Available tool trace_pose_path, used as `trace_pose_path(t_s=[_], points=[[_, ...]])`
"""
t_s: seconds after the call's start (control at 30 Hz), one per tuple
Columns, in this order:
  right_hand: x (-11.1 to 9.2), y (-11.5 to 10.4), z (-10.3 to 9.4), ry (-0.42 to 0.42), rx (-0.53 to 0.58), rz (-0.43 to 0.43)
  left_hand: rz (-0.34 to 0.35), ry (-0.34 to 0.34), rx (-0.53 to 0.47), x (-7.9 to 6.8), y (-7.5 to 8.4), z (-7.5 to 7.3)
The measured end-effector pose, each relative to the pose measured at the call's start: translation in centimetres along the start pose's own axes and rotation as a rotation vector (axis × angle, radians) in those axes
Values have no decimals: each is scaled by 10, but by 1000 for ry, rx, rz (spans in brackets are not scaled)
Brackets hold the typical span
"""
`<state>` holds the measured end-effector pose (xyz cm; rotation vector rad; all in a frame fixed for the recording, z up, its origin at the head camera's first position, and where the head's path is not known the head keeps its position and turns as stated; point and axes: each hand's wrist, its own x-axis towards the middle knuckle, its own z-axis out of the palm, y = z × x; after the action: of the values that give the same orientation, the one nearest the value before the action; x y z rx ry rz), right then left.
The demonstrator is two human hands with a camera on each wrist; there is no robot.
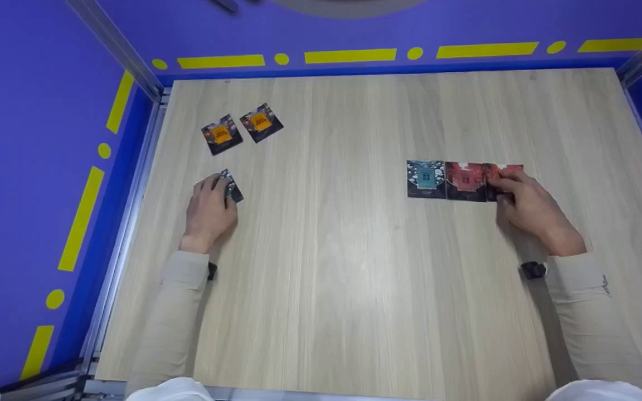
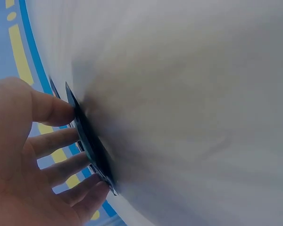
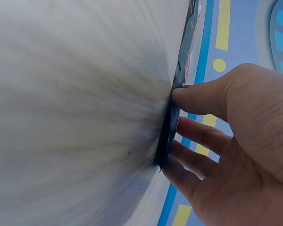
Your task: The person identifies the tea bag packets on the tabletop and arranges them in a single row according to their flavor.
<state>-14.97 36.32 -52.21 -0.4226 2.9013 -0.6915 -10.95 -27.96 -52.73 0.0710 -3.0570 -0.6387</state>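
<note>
My left hand (image 1: pixel 210 209) lies over a dark packet (image 1: pixel 233 188) with white specks at the left of the table, thumb and fingers about its edges. In the left wrist view this flat packet (image 2: pixel 92 141) stands between thumb and fingertips, close to the tabletop. On the right, my right hand (image 1: pixel 533 206) holds a red packet (image 1: pixel 497 170) by its sides, its fingers hiding much of the print. That packet ends a row with a second red packet (image 1: pixel 465 181) and a teal packet (image 1: pixel 426 179). The right wrist view has the held packet's dark edge (image 3: pixel 166 134) beside the thumb.
Two orange-and-black packets, one left (image 1: pixel 222 135) and one right (image 1: pixel 262 122), lie at the table's far left. The wooden table (image 1: pixel 332 267) is bounded by blue panels (image 1: pixel 349 33) with yellow marks. A metal rail (image 1: pixel 126 245) runs along its left side.
</note>
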Motion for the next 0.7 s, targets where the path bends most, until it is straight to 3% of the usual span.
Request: trace_pose_path(t_s=[0.7], points=[[1, 1, 0, 28, 3, -44, 154, -48, 1, 20, 57, 29]])
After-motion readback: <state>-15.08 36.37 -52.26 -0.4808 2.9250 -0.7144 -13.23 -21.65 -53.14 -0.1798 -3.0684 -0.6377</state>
